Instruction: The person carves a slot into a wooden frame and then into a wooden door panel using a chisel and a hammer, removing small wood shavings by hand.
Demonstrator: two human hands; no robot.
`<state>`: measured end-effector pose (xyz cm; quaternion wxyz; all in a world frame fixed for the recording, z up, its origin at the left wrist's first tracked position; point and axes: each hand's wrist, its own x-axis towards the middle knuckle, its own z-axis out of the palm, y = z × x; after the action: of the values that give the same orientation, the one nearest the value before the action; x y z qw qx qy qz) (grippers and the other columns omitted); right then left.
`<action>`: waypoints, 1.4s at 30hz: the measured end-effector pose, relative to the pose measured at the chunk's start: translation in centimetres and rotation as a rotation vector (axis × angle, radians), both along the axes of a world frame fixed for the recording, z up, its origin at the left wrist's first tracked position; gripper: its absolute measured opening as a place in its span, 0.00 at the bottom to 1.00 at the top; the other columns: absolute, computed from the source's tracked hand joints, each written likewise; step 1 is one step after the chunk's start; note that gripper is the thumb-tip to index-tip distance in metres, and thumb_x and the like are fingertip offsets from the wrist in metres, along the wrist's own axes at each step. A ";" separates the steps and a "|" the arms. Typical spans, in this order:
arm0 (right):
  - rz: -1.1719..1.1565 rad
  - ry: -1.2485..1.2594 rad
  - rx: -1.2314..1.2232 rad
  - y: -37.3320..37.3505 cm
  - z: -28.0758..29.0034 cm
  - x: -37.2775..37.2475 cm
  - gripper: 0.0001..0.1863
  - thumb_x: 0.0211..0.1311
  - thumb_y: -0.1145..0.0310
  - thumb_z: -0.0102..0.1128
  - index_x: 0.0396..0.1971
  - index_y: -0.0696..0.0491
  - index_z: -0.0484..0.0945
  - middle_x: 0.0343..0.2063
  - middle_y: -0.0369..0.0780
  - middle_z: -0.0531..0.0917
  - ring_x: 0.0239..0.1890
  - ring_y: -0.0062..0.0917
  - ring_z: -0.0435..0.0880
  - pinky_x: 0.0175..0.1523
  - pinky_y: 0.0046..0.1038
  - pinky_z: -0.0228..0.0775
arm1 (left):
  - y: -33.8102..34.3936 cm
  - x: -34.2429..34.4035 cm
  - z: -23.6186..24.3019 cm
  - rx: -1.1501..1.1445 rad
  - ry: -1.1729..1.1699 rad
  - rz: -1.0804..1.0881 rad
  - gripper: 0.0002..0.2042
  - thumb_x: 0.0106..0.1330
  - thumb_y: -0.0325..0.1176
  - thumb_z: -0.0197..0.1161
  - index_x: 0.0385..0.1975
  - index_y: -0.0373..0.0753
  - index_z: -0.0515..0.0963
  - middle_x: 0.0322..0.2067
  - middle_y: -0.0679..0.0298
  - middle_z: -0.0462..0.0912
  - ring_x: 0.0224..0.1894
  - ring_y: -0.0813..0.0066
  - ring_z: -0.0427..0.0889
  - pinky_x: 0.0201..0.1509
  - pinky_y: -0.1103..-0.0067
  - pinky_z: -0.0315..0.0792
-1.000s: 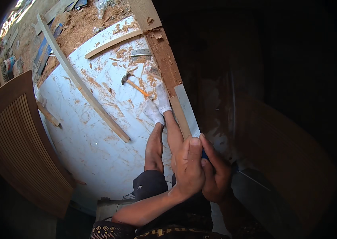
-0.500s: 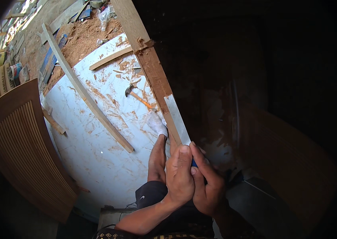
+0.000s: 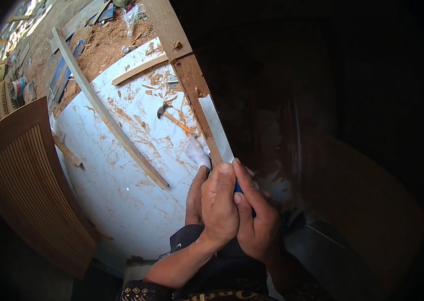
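A chisel (image 3: 216, 129) with a broad metal blade and a bit of blue handle showing lies along the edge of a long wooden board (image 3: 169, 27). Its tip rests in a shallow recess cut into that edge, with a curled shaving by it. My left hand (image 3: 219, 205) is closed on the near end of the blade, thumb on top. Wrapped round the blue handle, my right hand (image 3: 258, 223) has its index finger stretched along the blade's near end. Most of the handle is hidden by my fingers.
A claw hammer (image 3: 174, 119) lies among wood chips on the white floor sheet (image 3: 116, 210). Left of it is a long wooden strip (image 3: 106, 115), with a short batten (image 3: 139, 70) farther off. A slatted wooden panel (image 3: 26, 175) stands at the left. The right side is dark.
Both hands and the chisel have moved forward and slightly left along the board's edge, so the tip sits farther up the recess. Loose shavings at the recess's far end have been pushed away.
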<state>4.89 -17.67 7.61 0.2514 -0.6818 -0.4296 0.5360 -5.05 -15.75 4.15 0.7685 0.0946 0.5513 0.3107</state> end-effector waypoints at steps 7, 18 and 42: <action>0.009 -0.045 0.020 0.5 0.2 0.0 0.24 0.76 0.77 0.50 0.68 0.66 0.72 0.63 0.58 0.80 0.67 0.49 0.79 0.73 0.41 0.68 | 0.4 0.5 0.1 0.037 0.072 -0.012 0.23 0.87 0.45 0.42 0.41 0.32 0.78 0.35 0.63 0.80 0.39 0.79 0.77 0.46 0.80 0.71; 0.013 -0.046 0.039 1.1 0.0 -0.7 0.24 0.79 0.74 0.48 0.71 0.63 0.71 0.66 0.56 0.79 0.72 0.41 0.76 0.76 0.38 0.62 | 1.0 -0.2 -0.8 0.145 0.151 -0.053 0.25 0.86 0.48 0.39 0.42 0.33 0.78 0.32 0.61 0.83 0.36 0.76 0.80 0.45 0.79 0.74; -0.531 0.256 -0.144 0.0 -1.3 1.7 0.29 0.80 0.68 0.49 0.76 0.61 0.62 0.20 0.30 0.72 0.20 0.09 0.66 0.28 0.19 0.58 | 9.3 -4.1 -5.9 0.757 0.872 -0.190 0.10 0.66 0.27 0.76 0.40 0.34 0.80 0.28 0.64 0.84 0.28 0.81 0.83 0.31 0.82 0.76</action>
<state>6.56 -17.63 6.31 0.3858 -0.7132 -0.1622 0.5623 -9.16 -6.45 -1.75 0.4077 0.5307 0.6565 0.3481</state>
